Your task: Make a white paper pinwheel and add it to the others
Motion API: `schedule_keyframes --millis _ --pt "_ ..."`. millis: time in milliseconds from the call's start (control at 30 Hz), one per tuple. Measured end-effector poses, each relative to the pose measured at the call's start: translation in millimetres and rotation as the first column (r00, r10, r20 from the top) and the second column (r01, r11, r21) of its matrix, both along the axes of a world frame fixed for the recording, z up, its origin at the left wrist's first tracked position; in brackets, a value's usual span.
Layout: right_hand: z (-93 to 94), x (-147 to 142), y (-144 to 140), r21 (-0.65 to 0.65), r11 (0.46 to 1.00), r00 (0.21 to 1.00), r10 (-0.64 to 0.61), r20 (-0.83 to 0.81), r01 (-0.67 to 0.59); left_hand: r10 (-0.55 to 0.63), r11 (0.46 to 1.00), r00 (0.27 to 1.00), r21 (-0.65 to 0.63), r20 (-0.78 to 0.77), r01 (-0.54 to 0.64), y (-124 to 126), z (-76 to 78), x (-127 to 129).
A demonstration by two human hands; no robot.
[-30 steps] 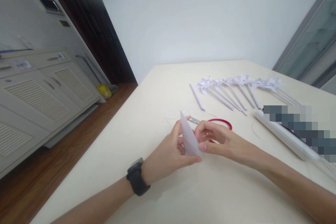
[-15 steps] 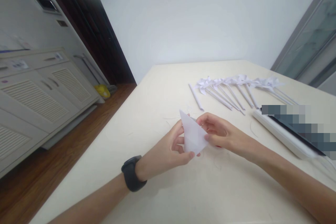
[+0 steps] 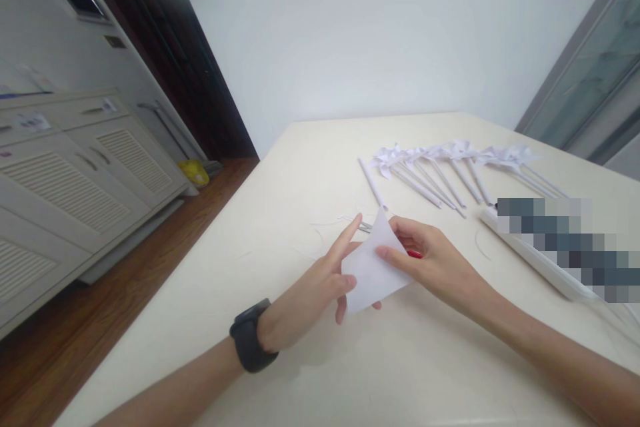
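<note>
I hold a small white sheet of paper [image 3: 373, 268] just above the cream table [image 3: 300, 167], between both hands. My left hand [image 3: 315, 287], with a black watch on the wrist, pinches its left edge, index finger stretched up along it. My right hand [image 3: 430, 257] grips the paper's right side with thumb on top. Behind the hands lie red-handled scissors [image 3: 413, 254], mostly hidden, with the metal blades poking out to the left.
A row of several white paper pinwheels [image 3: 450, 160] on rolled sticks lies farther back, with one loose paper stick [image 3: 371, 183] beside them. A long white box [image 3: 530, 250] sits at the right. Thin paper trimmings lie on the table. Cabinets [image 3: 75, 167] stand left, beyond the table edge.
The paper has gone from a folded upright triangle to an opened, flatter sheet facing me. My left index finger has stretched out, and the right hand has shifted onto the sheet's right side.
</note>
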State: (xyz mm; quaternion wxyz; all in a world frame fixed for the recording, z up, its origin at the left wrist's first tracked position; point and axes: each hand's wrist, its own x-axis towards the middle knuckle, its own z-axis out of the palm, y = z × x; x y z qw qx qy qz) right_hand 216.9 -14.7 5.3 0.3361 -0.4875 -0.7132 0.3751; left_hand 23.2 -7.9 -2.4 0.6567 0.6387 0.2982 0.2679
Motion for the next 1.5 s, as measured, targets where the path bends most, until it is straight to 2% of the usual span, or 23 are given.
schedule_keyframes --millis 100,200,267,433,567,700,833,933,1000,1133,1233,1400,1500 --pt "-1.4 -1 1 0.001 1.0 1.0 -0.024 -0.01 0.024 0.154 0.984 0.984 0.101 -0.09 -0.145 3 -4.3 -1" --pt "-4.0 -2 2 0.0 0.999 0.999 -0.034 0.004 0.034 0.223 0.962 0.952 0.206 -0.209 -0.18 5 -5.5 -1" --pt "-4.8 -3 1 0.004 0.999 0.999 -0.033 0.017 0.033 0.25 0.953 0.939 0.229 -0.236 -0.196 4 -3.9 0" --pt "-6.1 -5 -1 0.002 0.999 0.999 -0.036 0.016 0.036 0.274 0.954 0.944 0.179 -0.186 -0.242 0 1.2 5" --pt "-9.9 -8 -1 0.011 0.998 0.997 -0.068 0.04 0.068 0.289 0.952 0.942 0.154 -0.173 -0.264 -1 -0.5 6" --pt "-8.2 -9 -4 0.126 0.985 0.987 -0.129 0.09 0.118 0.259 0.963 0.953 0.113 -0.155 -0.244 -1 -4.8 7" --pt "-2.4 -10 -8 0.245 0.957 0.974 -0.19 0.126 0.155 0.177 0.983 0.981 -0.028 -0.074 -0.179 -1 -5.5 9" --pt "-3.5 -10 -8 0.365 0.92 0.957 -0.224 0.185 0.144 0.127 0.984 0.985 -0.11 -0.117 -0.14 0 -1.6 10" --pt "-7.3 -9 -6 0.468 0.88 0.95 -0.211 0.232 0.081 0.107 0.979 0.985 -0.16 -0.134 -0.128 1 1.5 10" --pt "-13.6 -5 -1 0.633 0.757 0.941 -0.074 0.329 -0.162 0.088 0.973 0.995 -0.209 -0.041 -0.094 2 3.6 8" --pt "-12.0 -1 0 0.643 0.706 0.901 -0.019 0.434 -0.295 0.067 0.975 0.997 -0.214 0.048 -0.055 4 0.7 4" --pt "-4.9 4 1 0.633 0.649 0.828 -0.009 0.561 -0.422 0.023 0.962 0.968 -0.268 0.251 0.046 9 -1.5 -1" --pt "-3.4 6 3 0.61 0.636 0.791 0.001 0.611 -0.473 0.03 0.969 0.977 -0.245 0.211 0.023 9 1.6 -1"
